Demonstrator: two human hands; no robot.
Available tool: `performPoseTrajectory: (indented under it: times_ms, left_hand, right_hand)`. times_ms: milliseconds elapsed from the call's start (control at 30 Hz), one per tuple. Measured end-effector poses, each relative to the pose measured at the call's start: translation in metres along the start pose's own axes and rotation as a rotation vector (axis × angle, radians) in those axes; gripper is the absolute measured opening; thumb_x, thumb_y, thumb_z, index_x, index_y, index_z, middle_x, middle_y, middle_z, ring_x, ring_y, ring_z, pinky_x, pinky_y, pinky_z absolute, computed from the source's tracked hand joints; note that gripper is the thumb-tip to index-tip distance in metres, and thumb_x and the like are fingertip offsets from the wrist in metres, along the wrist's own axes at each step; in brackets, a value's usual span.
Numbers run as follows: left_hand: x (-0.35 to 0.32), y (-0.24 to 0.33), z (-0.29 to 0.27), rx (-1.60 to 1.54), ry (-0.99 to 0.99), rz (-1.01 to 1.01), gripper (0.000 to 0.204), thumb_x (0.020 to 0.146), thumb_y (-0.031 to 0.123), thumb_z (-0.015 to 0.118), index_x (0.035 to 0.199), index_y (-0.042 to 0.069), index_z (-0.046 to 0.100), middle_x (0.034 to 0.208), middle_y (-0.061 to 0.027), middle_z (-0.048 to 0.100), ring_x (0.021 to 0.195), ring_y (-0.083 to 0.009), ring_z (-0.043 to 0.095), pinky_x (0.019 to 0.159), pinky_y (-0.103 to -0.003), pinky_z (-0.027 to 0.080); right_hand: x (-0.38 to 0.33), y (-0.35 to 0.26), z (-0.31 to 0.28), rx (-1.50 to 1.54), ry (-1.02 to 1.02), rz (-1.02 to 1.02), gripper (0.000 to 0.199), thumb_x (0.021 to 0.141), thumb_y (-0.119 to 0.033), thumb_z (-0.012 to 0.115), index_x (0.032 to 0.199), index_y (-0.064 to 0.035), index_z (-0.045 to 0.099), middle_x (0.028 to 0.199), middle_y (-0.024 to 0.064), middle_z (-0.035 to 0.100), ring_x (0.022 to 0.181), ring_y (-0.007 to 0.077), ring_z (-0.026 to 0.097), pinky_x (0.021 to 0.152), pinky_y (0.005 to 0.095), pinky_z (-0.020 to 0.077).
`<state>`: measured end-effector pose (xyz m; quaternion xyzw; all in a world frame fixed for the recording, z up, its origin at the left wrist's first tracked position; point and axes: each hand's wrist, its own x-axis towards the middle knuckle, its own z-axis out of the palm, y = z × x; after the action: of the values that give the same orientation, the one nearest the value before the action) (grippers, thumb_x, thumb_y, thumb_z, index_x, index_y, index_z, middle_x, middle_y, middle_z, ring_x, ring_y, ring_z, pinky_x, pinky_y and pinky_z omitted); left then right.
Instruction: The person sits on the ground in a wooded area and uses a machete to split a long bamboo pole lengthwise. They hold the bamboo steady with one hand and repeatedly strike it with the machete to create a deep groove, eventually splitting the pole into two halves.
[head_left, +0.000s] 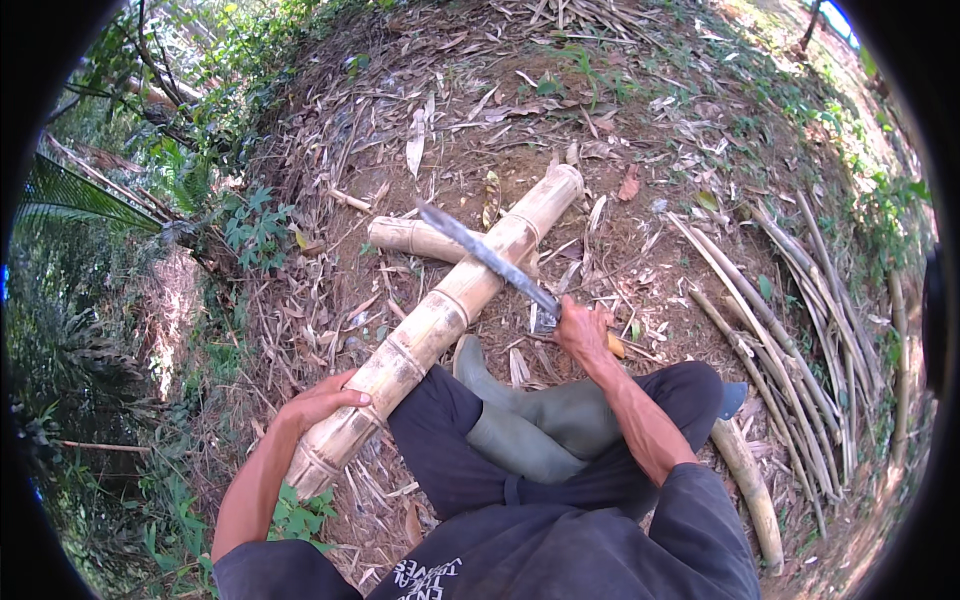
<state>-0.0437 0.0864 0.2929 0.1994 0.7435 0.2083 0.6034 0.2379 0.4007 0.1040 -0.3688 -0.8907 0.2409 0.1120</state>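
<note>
A thick, pale bamboo pole (427,315) with several ringed joints slants from my lower left up to the far middle. Its far part rests across a shorter bamboo piece (405,235) lying on the ground. My left hand (325,399) grips the near part of the pole, thumb on top and fingers partly hidden by the pole. My right hand (583,332) is closed round the handle of a machete (487,256). The long grey blade points to the far left and crosses over the pole; whether it touches cannot be told. A yellow-orange handle end shows past my fist.
I sit on leaf-strewn soil with my legs folded, wearing green rubber boots (530,445). Split bamboo strips (765,340) lie in a heap to the right, with a thick stick (748,490) near my right knee. Green plants (255,230) grow on the left slope.
</note>
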Motion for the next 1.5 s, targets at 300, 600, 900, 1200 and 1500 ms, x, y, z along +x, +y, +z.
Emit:
performPoseTrajectory:
  times_ms: [300, 600, 900, 1200, 1500]
  left_hand:
    - [-0.005, 0.002, 0.005, -0.008, 0.007, 0.033, 0.087, 0.076, 0.039, 0.072, 0.146, 0.001, 0.036, 0.139, -0.0169, 0.050, 0.127, -0.0245, 0.048, 0.108, -0.037, 0.034]
    - [-0.016, 0.023, 0.024, 0.159, 0.114, 0.016, 0.090, 0.072, 0.035, 0.076, 0.145, -0.001, 0.036, 0.134, -0.0198, 0.054, 0.124, -0.0281, 0.051, 0.108, -0.038, 0.036]
    - [-0.014, 0.026, 0.027, 0.199, 0.161, 0.068, 0.094, 0.069, 0.033, 0.078, 0.144, -0.004, 0.036, 0.133, -0.0219, 0.054, 0.123, -0.0280, 0.053, 0.107, -0.038, 0.037]
    - [-0.012, 0.020, 0.024, 0.129, 0.159, 0.088, 0.095, 0.066, 0.033, 0.080, 0.144, -0.002, 0.039, 0.132, -0.0191, 0.056, 0.123, -0.0275, 0.052, 0.107, -0.036, 0.037]
    - [-0.020, 0.037, 0.031, 0.426, 0.331, 0.094, 0.098, 0.061, 0.037, 0.083, 0.143, 0.000, 0.041, 0.129, -0.0222, 0.058, 0.119, -0.0303, 0.057, 0.103, -0.036, 0.042]
  right_hand:
    - [-0.026, -0.023, -0.007, -0.013, -0.043, -0.159, 0.015, 0.075, -0.007, 0.057, 0.089, -0.0022, 0.055, 0.071, 0.0235, 0.065, 0.065, 0.0426, 0.065, 0.061, 0.0539, 0.0503]
    - [-0.022, -0.020, -0.018, -0.069, -0.077, -0.182, 0.018, 0.072, -0.006, 0.059, 0.089, -0.0028, 0.055, 0.069, 0.0199, 0.066, 0.066, 0.0393, 0.066, 0.065, 0.0530, 0.0502]
    - [-0.025, -0.037, -0.022, -0.035, -0.087, -0.185, 0.020, 0.071, -0.006, 0.061, 0.087, -0.0006, 0.052, 0.072, 0.0243, 0.065, 0.065, 0.0418, 0.065, 0.062, 0.0526, 0.0504]
    - [-0.003, -0.003, -0.019, -0.042, -0.092, 0.043, 0.019, 0.075, -0.006, 0.058, 0.093, 0.0000, 0.056, 0.070, 0.0235, 0.064, 0.064, 0.0421, 0.065, 0.061, 0.0529, 0.0504]
    - [-0.007, -0.016, -0.016, -0.078, -0.041, -0.056, 0.021, 0.070, -0.006, 0.062, 0.088, -0.0028, 0.051, 0.077, 0.0221, 0.065, 0.070, 0.0423, 0.065, 0.064, 0.0528, 0.0492]
